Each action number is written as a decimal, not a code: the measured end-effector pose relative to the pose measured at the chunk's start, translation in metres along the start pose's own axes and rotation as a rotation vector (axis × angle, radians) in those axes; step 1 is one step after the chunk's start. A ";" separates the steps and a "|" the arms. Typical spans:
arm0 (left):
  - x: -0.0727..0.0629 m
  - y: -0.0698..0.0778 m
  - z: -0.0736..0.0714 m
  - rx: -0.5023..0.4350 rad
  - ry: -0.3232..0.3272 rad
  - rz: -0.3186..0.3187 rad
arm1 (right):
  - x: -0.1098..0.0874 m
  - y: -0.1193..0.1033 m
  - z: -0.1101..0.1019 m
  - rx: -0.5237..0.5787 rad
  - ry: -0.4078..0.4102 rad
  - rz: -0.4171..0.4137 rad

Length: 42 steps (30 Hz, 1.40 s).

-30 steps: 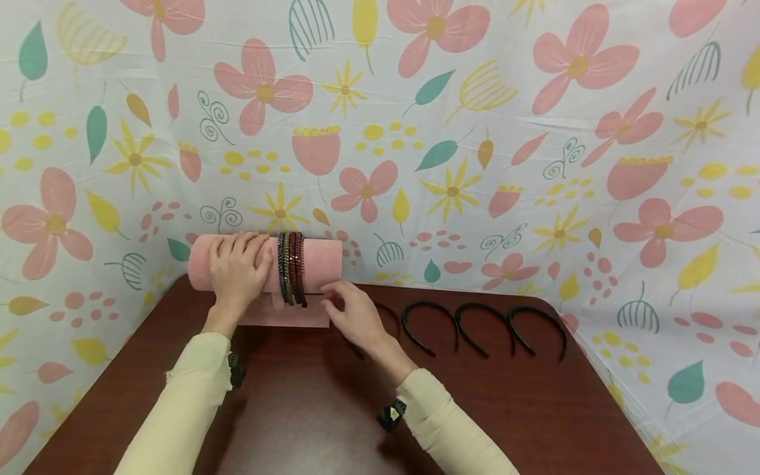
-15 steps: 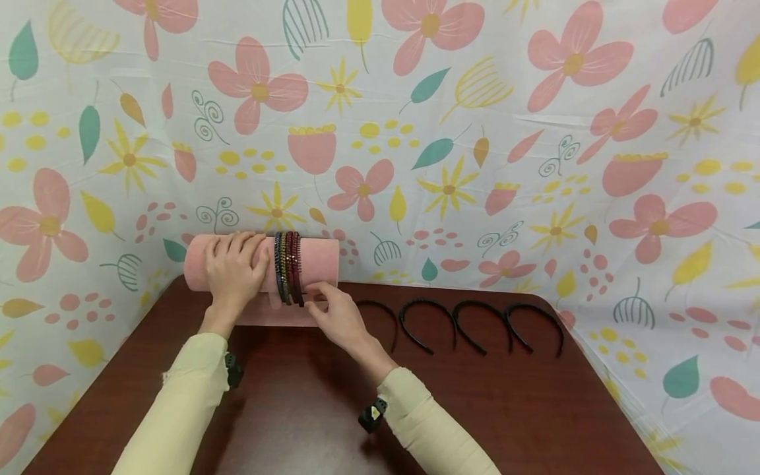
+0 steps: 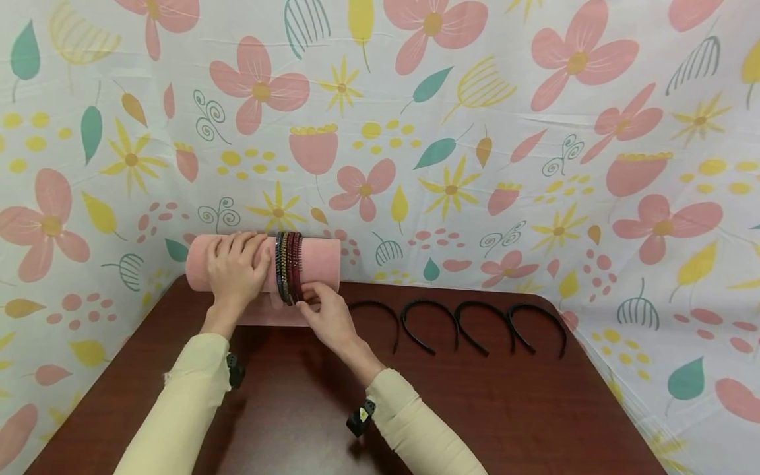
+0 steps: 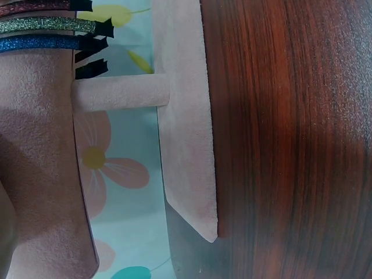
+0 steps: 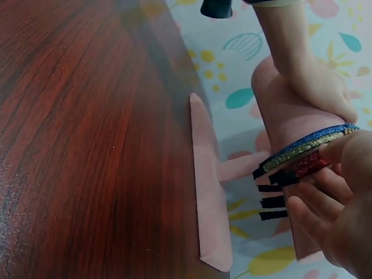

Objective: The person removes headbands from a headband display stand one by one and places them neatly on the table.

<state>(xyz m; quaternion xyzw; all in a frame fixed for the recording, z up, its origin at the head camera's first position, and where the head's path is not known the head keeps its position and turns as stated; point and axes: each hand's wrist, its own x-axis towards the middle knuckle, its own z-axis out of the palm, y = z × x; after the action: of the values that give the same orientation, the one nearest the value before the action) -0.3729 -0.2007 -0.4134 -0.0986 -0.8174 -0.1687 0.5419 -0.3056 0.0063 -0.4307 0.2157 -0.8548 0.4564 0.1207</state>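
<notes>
Above the dark red-brown wooden table (image 3: 475, 409), a pink fabric-covered cylinder (image 3: 321, 260) wears glittery headbands (image 3: 282, 267).
Head view: the left hand (image 3: 236, 267) grips its top; a label (image 3: 364, 415) on the black wrist device (image 3: 356, 423) looks too small to read. Left wrist: a blue glitter headband (image 4: 35, 42) near the pink stem (image 4: 122, 93). Right wrist: the right hand (image 5: 349, 203) pinches the red glitter headband (image 5: 308, 167).

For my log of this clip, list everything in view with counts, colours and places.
Table: one, dark reddish brown, beneath everything
Backdrop: white with pink, yellow and teal print, behind the table
Stand: one, pink, at the table's back left
Glittery headbands: at least three, blue, gold and red, around the stand's roll
Black headbands: four, black, in a row right of the stand
Sleeves: two, pale yellow
Wrist devices: two, black, one per wrist
Left hand: one, over the roll
Right hand: one, at the red headband
</notes>
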 end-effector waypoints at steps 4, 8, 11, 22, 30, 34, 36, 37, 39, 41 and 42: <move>0.001 0.002 0.000 -0.003 -0.003 0.001 | 0.001 0.000 -0.003 -0.052 0.053 -0.012; 0.000 0.002 0.000 -0.008 -0.009 -0.008 | 0.000 0.002 -0.007 -0.080 0.086 -0.024; 0.000 0.003 -0.001 -0.013 -0.003 -0.013 | 0.000 0.004 -0.011 -0.099 0.094 -0.035; 0.002 0.005 -0.004 -0.017 -0.015 -0.011 | -0.004 0.012 -0.027 -0.168 0.125 -0.063; 0.001 0.004 -0.004 -0.013 -0.015 -0.011 | -0.007 0.021 -0.041 -0.178 0.120 -0.053; 0.001 0.003 -0.004 -0.006 -0.024 -0.010 | -0.010 0.027 -0.048 -0.173 0.121 -0.050; 0.000 0.003 -0.004 -0.004 -0.026 -0.010 | -0.012 0.029 -0.052 -0.173 0.119 -0.050; 0.000 0.003 -0.004 -0.005 -0.029 -0.010 | -0.013 0.030 -0.054 -0.172 0.119 -0.054; 0.000 0.003 -0.004 -0.003 -0.032 -0.010 | -0.015 0.032 -0.058 -0.171 0.114 -0.065; 0.000 0.003 -0.004 -0.001 -0.036 -0.010 | -0.018 0.035 -0.062 -0.175 0.111 -0.072; 0.000 0.004 -0.004 -0.001 -0.037 -0.009 | -0.019 0.036 -0.065 -0.178 0.108 -0.073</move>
<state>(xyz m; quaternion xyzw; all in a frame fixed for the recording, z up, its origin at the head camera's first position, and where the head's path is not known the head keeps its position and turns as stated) -0.3683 -0.1986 -0.4113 -0.0984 -0.8276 -0.1695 0.5260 -0.3055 0.0827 -0.4284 0.2100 -0.8757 0.3850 0.2018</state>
